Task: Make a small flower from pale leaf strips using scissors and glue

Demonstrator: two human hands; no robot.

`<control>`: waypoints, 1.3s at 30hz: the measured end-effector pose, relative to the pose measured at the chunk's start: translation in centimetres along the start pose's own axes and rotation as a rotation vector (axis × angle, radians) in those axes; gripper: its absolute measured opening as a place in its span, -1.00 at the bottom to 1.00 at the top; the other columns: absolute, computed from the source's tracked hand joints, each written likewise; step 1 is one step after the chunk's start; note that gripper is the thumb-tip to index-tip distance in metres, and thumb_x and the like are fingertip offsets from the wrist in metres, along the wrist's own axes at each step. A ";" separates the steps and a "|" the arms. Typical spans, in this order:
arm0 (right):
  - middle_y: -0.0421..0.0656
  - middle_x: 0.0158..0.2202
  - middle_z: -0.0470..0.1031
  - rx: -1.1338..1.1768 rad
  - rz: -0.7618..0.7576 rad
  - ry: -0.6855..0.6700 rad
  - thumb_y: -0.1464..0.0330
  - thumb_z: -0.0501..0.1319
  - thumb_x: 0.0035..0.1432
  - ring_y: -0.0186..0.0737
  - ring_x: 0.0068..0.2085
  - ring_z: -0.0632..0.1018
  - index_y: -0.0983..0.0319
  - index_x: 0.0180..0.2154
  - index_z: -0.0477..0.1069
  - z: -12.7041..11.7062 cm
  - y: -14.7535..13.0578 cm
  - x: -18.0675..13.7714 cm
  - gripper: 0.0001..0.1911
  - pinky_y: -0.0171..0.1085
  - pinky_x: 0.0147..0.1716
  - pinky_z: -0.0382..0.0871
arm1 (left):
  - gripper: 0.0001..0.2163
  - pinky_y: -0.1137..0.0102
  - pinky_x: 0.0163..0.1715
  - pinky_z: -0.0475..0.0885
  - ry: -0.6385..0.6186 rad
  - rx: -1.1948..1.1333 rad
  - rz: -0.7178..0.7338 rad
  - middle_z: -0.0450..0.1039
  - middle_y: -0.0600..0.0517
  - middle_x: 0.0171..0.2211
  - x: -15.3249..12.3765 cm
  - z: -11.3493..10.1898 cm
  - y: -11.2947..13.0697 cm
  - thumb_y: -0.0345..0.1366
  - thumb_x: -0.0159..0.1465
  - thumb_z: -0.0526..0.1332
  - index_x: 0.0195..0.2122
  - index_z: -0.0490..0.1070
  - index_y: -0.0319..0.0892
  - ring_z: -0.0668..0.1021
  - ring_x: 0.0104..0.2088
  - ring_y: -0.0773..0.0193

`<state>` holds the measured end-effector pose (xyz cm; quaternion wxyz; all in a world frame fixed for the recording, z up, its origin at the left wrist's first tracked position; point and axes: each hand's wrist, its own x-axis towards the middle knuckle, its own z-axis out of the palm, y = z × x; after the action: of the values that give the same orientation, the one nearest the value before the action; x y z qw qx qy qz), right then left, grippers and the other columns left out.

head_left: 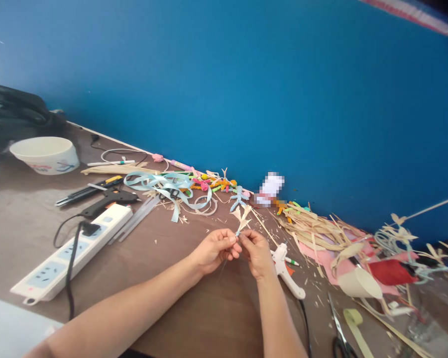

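Both my hands meet over the middle of the brown table [194,318]. My left hand [213,249] and my right hand [257,251] pinch the stem of a small straw-coloured leaf flower [242,217], whose petals stick up just above my fingertips. Pale blue ribbon seems wound round its stem where my fingers close. A thin stick hangs down below my left hand. A white glue gun [285,270] lies just right of my right hand.
A white power strip [72,251] with a black plug, a black glue gun [110,200], a white bowl [45,154], light blue ribbon [164,185], colourful small crafts [212,184], dry leaf strips [313,228], pink paper, a white cup [358,282] and scissors [339,333] lie around. A blue wall stands behind.
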<state>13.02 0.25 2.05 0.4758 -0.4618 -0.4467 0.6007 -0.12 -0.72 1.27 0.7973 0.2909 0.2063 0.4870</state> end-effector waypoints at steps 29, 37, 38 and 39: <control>-0.23 -0.56 0.41 -0.139 -0.220 0.171 0.30 0.25 -0.10 -0.39 -0.57 0.35 0.28 -0.39 0.40 2.7 0.7 -1.2 -0.80 -0.39 -0.59 0.18 | -0.85 0.49 -0.47 0.38 0.374 0.933 0.552 0.45 0.01 -0.51 -0.6 -0.1 0.3 -0.28 0.16 0.10 -0.44 0.35 -0.25 0.49 -0.49 0.34; -0.22 -0.55 0.40 -0.198 -0.344 0.341 0.29 0.23 -0.08 -0.33 -0.50 0.39 0.29 -0.48 0.33 2.8 1.2 -1.3 -0.81 -0.35 -0.49 0.25 | -0.87 0.48 -0.44 0.31 0.248 1.499 0.856 0.46 0.00 -0.50 -1.3 -0.3 0.6 -0.38 0.18 0.06 -0.36 0.39 -0.20 0.48 -0.48 0.35; -0.24 -0.57 0.38 -0.196 -0.344 0.352 0.29 0.23 -0.08 -0.35 -0.52 0.37 0.28 -0.49 0.33 2.7 1.2 -1.2 -0.81 -0.36 -0.51 0.23 | -0.87 0.48 -0.44 0.31 0.241 1.508 0.849 0.47 -0.01 -0.49 -1.3 -0.2 0.7 -0.38 0.18 0.05 -0.36 0.39 -0.19 0.48 -0.48 0.34; -0.25 -0.59 0.36 -0.187 -0.337 0.353 0.29 0.23 -0.09 -0.36 -0.54 0.36 0.28 -0.50 0.32 2.6 1.2 -1.2 -0.82 -0.37 -0.53 0.22 | -0.86 0.47 -0.43 0.32 0.236 1.496 0.823 0.47 -0.02 -0.48 -1.3 -0.1 0.7 -0.37 0.19 0.05 -0.35 0.39 -0.19 0.48 -0.47 0.34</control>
<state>10.41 -1.35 1.47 0.5949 -0.5205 -0.4809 0.3792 -1.23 -1.64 1.70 0.1295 0.7388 0.4326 0.5003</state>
